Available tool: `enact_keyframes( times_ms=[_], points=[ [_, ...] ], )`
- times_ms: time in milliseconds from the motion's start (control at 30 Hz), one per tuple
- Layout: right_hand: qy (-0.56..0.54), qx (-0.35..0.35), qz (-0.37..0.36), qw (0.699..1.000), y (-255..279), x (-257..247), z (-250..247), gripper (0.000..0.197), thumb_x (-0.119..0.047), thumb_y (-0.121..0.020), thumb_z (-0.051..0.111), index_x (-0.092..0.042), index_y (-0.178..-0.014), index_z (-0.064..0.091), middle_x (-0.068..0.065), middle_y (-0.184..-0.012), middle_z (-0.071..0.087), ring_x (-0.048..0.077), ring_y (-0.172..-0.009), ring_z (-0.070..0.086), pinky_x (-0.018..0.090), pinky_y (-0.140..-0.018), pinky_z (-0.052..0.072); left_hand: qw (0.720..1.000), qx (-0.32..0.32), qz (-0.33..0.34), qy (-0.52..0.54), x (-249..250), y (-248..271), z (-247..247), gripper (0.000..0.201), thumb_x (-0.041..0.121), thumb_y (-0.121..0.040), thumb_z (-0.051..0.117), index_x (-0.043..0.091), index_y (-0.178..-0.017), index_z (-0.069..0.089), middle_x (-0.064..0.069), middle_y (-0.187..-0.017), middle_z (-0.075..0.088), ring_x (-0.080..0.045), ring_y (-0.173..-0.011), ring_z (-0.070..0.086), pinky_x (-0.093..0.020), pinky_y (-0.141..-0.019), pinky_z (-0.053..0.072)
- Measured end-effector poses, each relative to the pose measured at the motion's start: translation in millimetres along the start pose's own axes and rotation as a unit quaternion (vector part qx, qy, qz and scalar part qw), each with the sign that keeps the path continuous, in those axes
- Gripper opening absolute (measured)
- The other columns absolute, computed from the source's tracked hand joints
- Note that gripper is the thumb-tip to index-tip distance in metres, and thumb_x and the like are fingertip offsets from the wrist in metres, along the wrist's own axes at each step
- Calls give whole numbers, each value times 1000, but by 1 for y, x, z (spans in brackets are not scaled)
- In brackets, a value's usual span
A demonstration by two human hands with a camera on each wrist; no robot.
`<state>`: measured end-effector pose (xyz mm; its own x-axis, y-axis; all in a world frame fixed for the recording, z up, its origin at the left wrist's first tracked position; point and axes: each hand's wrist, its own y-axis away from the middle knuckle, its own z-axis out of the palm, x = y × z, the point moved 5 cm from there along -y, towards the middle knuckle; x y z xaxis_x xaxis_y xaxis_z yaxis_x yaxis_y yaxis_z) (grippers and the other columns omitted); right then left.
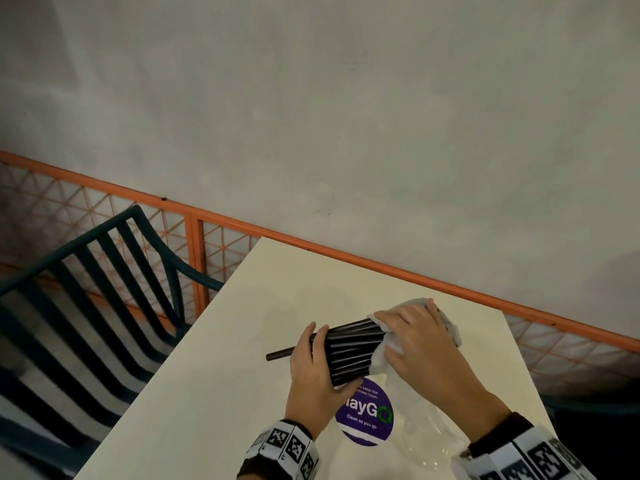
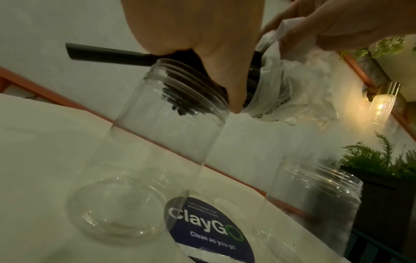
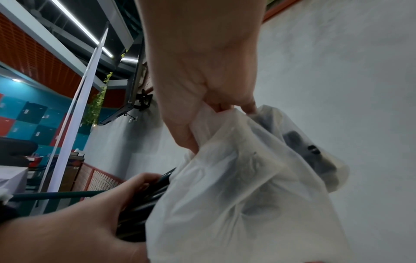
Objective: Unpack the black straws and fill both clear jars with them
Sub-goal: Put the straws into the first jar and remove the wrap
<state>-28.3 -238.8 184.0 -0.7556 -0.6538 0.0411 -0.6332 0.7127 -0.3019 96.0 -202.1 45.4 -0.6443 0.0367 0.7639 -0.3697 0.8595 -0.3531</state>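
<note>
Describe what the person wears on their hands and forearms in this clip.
Both hands, left hand and right hand, are bare: no gloves or rings visible. Each wrist carries a white band printed with black square fiducial markers, over dark long sleeves.

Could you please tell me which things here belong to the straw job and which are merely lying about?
Part of the job:
black straws, held in the left hand
plastic bag, pulled by the right hand
two clear jars

Just there:
round sticker
chair
potted fern
</note>
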Motion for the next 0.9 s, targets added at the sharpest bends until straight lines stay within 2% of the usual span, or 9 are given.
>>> enact_keyframes(
  times_ms=[67, 100, 200, 267, 367, 467, 733, 800, 900],
  points=[
    [-18, 5, 6, 1000, 3, 6, 7, 48, -13, -45, 91, -13, -88, 72, 5, -79, 72, 23, -72, 69, 45, -69, 57, 1000, -6, 19, -5, 2, -3, -2, 85, 54, -64, 65, 24, -132, 24, -13, -138, 40, -27, -126, 44, -30, -104, 33],
    [-27, 14, 4, 1000, 6, 7, 9, 47, -14, -46, 91, -13, -89, 72, 4, -78, 72, 23, -71, 69, 44, -68, 57, 999, -10, 30, -6, 4, -4, -3, 85, 50, -65, 68, 25, -133, 23, -12, -139, 39, -26, -127, 43, -27, -104, 33],
    [-73, 21, 33, 997, 16, 13, 1, 39, -8, -66, 76, -11, -105, 68, 6, -96, 70, 25, -91, 64, 43, -84, 50, 998, -21, 51, 6, 14, -6, -6, 88, 39, -67, 76, 29, -133, 19, -9, -143, 33, -22, -131, 37, -23, -106, 30],
    [-94, 21, 46, 994, 21, 18, -9, 42, -4, -73, 70, -10, -114, 63, 7, -106, 67, 25, -103, 58, 44, -94, 41, 998, -12, 64, 10, 25, -7, -7, 88, 38, -68, 76, 30, -133, 18, -8, -144, 32, -21, -132, 35, -25, -107, 30],
    [-80, 31, 31, 996, 23, 26, -26, 44, -1, -68, 73, -8, -111, 63, 8, -103, 67, 28, -100, 59, 50, -91, 45, 997, -2, 75, 21, 46, -7, -6, 89, 34, -67, 77, 32, -132, 17, -6, -144, 31, -18, -133, 33, -21, -107, 25],
    [-57, 25, 13, 998, 24, 33, -47, 44, 0, -66, 75, -7, -108, 65, 7, -99, 67, 27, -95, 60, 49, -87, 46, 996, 4, 78, 48, 63, -7, 1, 91, 37, -65, 77, 30, -134, 18, -5, -142, 31, -15, -132, 31, -23, -109, 28],
    [38, -24, -45, 998, 2, 19, -60, 35, -2, -68, 72, -3, -102, 65, 12, -96, 68, 33, -96, 59, 55, -91, 41, 987, 8, -2, 157, 67, -9, 12, 95, 28, -59, 83, 17, -136, 28, 11, -127, 29, -7, -119, 37, -10, -99, 30],
    [67, -46, -66, 994, -9, 6, -59, 30, -3, -72, 67, -1, -102, 64, 15, -98, 67, 36, -100, 56, 57, -95, 35, 983, 13, -30, 179, 59, -10, 8, 96, 28, -58, 84, 17, -135, 28, 9, -126, 30, -6, -118, 37, -12, -99, 32],
    [110, -103, -108, 983, -31, -22, -51, 31, -11, -83, 56, -6, -113, 58, 14, -114, 61, 35, -115, 47, 54, -107, 20, 978, 24, -76, 193, 43, -9, 1, 98, 28, -58, 85, 18, -136, 26, 7, -126, 30, -2, -112, 36, 0, -87, 32]
  ],
)
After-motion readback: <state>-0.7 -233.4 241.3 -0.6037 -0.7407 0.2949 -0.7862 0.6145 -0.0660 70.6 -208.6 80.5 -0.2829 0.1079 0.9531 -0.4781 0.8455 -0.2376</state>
